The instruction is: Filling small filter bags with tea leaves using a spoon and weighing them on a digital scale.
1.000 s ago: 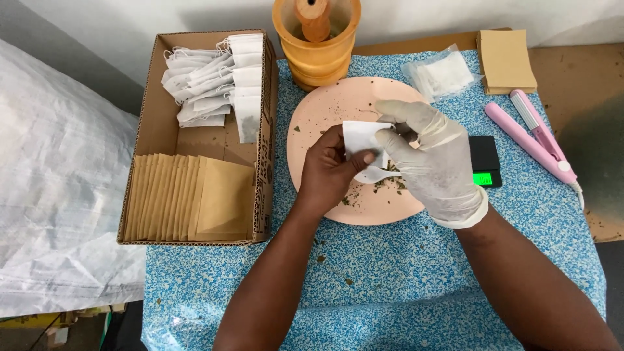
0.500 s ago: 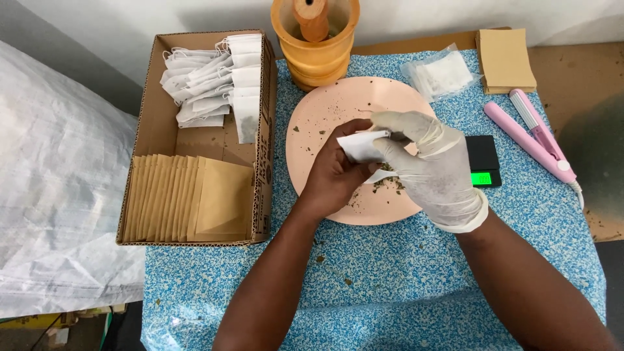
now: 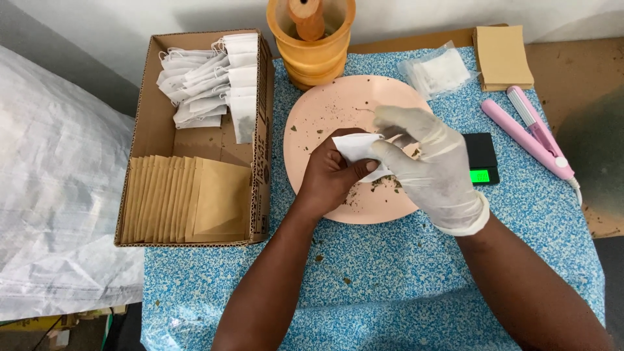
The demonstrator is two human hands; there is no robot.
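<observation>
Head view — left hand [image 3: 331, 179] pinched on small white bag [image 3: 356, 148], gloved right hand [image 3: 429, 166] gripping too — over pink plate [image 3: 325, 110].

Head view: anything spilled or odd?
Yes. Dark dried flakes lie scattered on the pink plate and a few on the blue mat below it. Only the right hand is gloved; the bare left hand pinches the white sachet.
</observation>
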